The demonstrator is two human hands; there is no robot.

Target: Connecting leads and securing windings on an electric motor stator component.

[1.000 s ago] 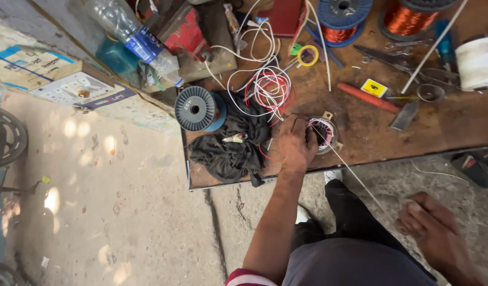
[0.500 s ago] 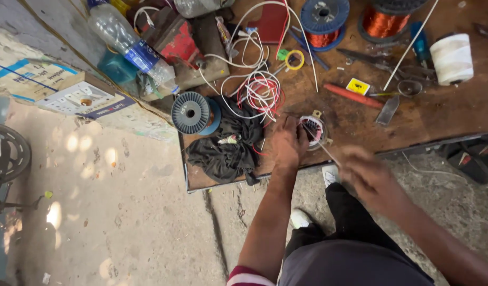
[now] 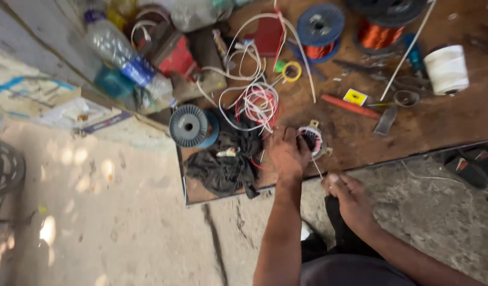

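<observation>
A small round stator (image 3: 312, 140), ringed in pale windings with a dark centre and metal tabs, sits on the brown wooden board (image 3: 360, 143) just right of the frame's centre. The left hand (image 3: 287, 153) lies against its left side, fingers curled onto the rim. A thin pale wire (image 3: 318, 169) runs from it down to the right hand (image 3: 350, 197), just below the board's edge, pinched closed on the wire's end. A black cloth (image 3: 225, 161) lies left of the left hand.

Sun-dappled concrete floor (image 3: 96, 212), wooden board (image 3: 440, 122)
</observation>
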